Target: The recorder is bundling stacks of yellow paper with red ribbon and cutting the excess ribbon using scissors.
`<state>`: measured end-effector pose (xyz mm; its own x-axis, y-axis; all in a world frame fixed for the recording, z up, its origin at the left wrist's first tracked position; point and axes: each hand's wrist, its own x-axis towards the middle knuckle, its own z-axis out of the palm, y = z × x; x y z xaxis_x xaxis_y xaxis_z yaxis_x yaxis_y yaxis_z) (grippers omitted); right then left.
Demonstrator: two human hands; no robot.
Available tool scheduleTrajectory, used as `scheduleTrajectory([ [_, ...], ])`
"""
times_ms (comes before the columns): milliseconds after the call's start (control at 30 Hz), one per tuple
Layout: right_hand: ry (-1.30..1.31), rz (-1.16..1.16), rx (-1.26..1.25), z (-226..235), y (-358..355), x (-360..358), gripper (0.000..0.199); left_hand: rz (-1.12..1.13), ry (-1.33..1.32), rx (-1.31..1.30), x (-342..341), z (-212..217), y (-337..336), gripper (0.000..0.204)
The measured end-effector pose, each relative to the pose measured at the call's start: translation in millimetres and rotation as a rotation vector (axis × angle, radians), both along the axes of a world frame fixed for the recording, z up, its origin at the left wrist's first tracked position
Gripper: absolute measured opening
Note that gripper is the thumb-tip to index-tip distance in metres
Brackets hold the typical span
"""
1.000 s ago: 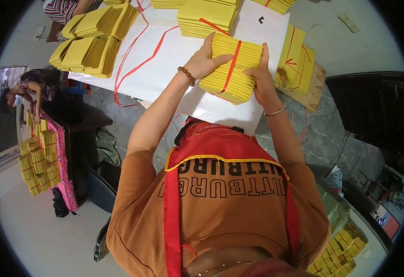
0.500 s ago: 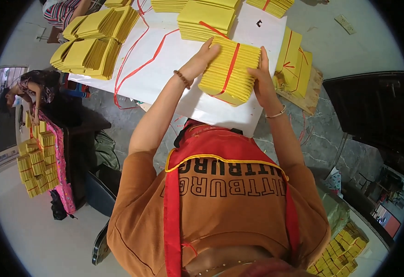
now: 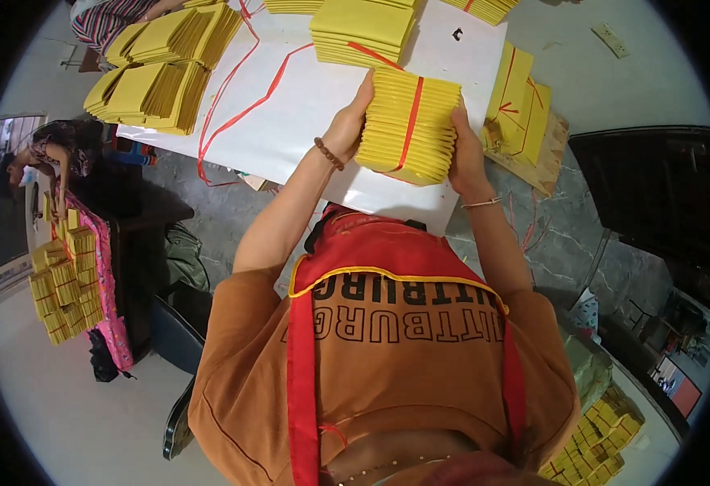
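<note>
Leftmost, a co-worker [image 3: 59,150], bent over yellow packs [image 3: 67,283] beside a pink cloth [image 3: 110,332]. Next, stacks [image 3: 160,36], yellow, folded, at the left of the white bench [image 3: 290,121]. Ribbon [image 3: 266,101], red, loose, trailing across the bench top. Left grip [image 3: 349,125] – beaded bracelet [image 3: 328,154] at the wrist – pressed against the left side of the bundle [image 3: 412,121]. Bundle: yellow, ridged, one red band around it, clasped between both palms at the bench's near edge; contact with the bench cannot be told. Right grip [image 3: 468,150]: pressed to the bundle's right side. Far right, blocks [image 3: 525,105], yellow, red-tied, on a board [image 3: 549,162].
</note>
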<state>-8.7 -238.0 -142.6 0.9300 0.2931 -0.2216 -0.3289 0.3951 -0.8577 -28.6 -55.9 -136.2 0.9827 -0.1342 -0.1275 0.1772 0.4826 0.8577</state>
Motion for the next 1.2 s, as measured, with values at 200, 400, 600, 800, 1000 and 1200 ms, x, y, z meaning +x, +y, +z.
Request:
scheduleTrajectory([
  [200, 0.003, 0.029, 0.145, 12.9, 9.5, -14.5, 0.057, 0.224, 0.236, 0.046, -0.3, -11.8, -7.2, 0.066],
  [400, 0.132, 0.095, 0.318, 27.1, 9.9, -21.2, 0.066, 0.225, 0.168, 0.074, -3.8, 11.0, 2.6, 0.065],
  [600, -0.024, 0.123, 0.228, 30.5, 17.2, -21.5, 0.062, 0.161, 0.171, 0.070, -9.9, 26.5, 10.4, 0.067],
  [800, -0.028, 0.113, 0.150, 5.6, 20.5, -15.2, 0.058, 0.108, 0.300, 0.010, -13.1, -12.3, 15.1, 0.065],
  [1000, 0.116, 0.035, 0.086, 8.6, 15.6, -20.9, 0.047, 0.102, -0.194, 1.035, -14.6, -69.7, 21.7, 0.058],
  [1200, 0.247, 0.076, 0.319, -4.8, -15.8, 0.0, 0.039, 0.008, 0.128, 0.520, 4.3, -26.4, 11.2, 0.063],
])
